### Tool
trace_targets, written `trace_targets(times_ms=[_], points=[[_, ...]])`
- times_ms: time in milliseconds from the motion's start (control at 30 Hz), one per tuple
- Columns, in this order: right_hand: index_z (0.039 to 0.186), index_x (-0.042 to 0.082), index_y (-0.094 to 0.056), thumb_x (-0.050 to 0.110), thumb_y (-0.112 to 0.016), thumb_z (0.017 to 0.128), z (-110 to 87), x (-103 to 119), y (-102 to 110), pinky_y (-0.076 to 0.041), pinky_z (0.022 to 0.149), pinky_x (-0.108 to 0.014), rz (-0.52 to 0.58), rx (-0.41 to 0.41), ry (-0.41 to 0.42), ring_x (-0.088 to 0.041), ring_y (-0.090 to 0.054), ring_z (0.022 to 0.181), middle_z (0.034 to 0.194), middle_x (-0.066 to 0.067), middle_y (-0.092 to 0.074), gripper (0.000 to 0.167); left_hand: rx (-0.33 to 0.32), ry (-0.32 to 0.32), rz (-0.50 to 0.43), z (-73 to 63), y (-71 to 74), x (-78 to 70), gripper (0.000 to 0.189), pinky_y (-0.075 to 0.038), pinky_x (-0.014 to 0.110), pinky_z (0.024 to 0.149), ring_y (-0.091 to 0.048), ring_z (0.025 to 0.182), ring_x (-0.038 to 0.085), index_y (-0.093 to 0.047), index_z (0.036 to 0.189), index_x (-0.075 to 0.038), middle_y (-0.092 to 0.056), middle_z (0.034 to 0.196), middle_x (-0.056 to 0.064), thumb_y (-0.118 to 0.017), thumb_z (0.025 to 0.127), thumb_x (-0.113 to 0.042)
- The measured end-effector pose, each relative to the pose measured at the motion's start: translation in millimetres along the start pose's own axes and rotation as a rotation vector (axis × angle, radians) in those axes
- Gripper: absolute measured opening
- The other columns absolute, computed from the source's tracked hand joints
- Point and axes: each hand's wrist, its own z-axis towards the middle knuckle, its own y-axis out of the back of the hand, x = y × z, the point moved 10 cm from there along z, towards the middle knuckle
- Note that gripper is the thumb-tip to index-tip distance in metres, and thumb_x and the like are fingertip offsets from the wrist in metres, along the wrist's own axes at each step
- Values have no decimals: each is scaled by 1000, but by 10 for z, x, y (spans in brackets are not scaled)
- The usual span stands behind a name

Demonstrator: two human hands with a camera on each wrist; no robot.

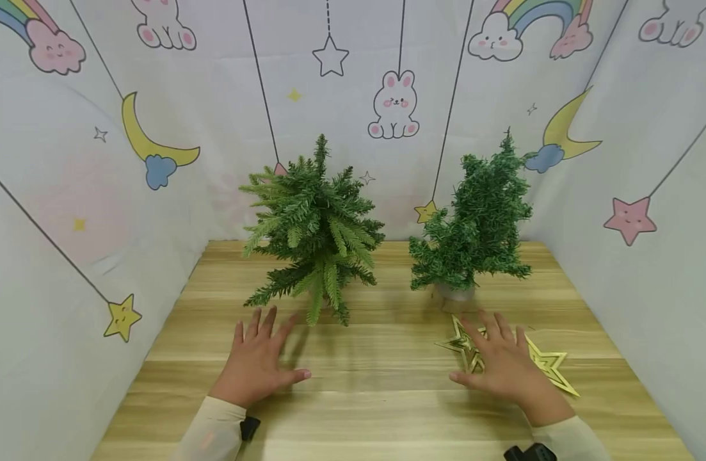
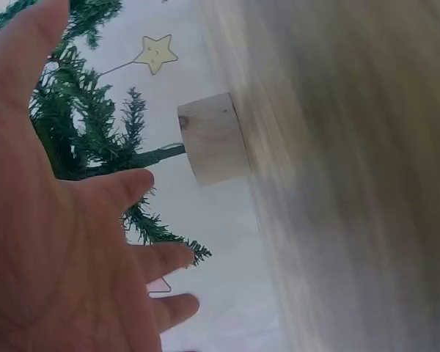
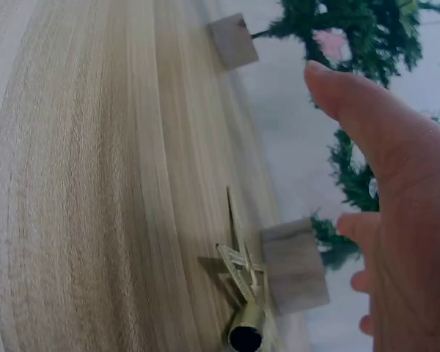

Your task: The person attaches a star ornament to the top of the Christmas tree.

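Note:
My left hand [image 1: 259,368] is spread with nothing in it, just in front of a small artificial Christmas tree [image 1: 312,224] with light-tipped branches. In the left wrist view that tree's round wooden base [image 2: 214,139] stands beyond the fingers. My right hand [image 1: 505,365] is also spread, above gold star ornaments, and partly hides them. One gold star [image 1: 465,343] shows left of this hand, another gold star [image 1: 551,363] to its right. In the right wrist view a gold tube [image 3: 247,323] joins a star, apart from the fingers. A second, denser tree [image 1: 485,211] stands behind the right hand.
Both trees stand towards the back of a wood-grain table [image 1: 353,410]. The second tree's wooden base [image 3: 296,265] is close behind the stars. Printed cloth [image 1: 226,109] with rabbits, moons and stars encloses the table at the back and both sides.

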Motion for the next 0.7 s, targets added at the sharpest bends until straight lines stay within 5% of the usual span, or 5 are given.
trace_targets(times_ms=[133, 300, 500, 600, 700], points=[[161, 19, -38, 71, -68, 89, 19, -41, 56, -28, 104, -82, 12, -63, -33, -59, -29, 142, 159, -30, -31, 93, 3, -57, -75, 19, 47, -88, 92, -37, 67, 111, -48, 139, 47, -47, 157, -16, -48, 155, 22, -74, 86, -67], [154, -5, -41, 61, -67, 95, 23, -238, 54, -45, 96, -72, 62, -61, -183, -61, -44, 126, 139, -39, -47, 92, 110, -91, -301, 3, 198, -273, 54, -54, 51, 100, -67, 119, 27, -66, 141, -17, -69, 135, 1, -71, 97, -48], [143, -17, -46, 69, -66, 91, 14, -430, -120, -45, 96, -70, 93, 46, -275, -63, -52, 118, 130, -45, -51, 102, 198, -198, -540, -86, 765, -569, 33, -56, 48, 95, -67, 115, 16, -72, 130, -27, -71, 127, -11, -63, 104, -46], [137, -18, -50, 70, -70, 87, 11, -489, -226, -47, 96, -68, 112, 86, -292, -58, -56, 115, 125, -41, -56, 103, 80, -326, -637, -83, 1231, -718, 24, -58, 39, 89, -69, 108, 12, -73, 128, -26, -73, 120, -11, -64, 106, -26], [130, -14, -57, 69, -75, 83, 12, -526, -275, -50, 90, -67, 111, 93, -311, -53, -61, 109, 118, -34, -62, 97, -182, -510, -728, -60, 1775, -826, 27, -59, 29, 81, -71, 97, 13, -75, 120, -16, -76, 109, -3, -64, 100, -2]])
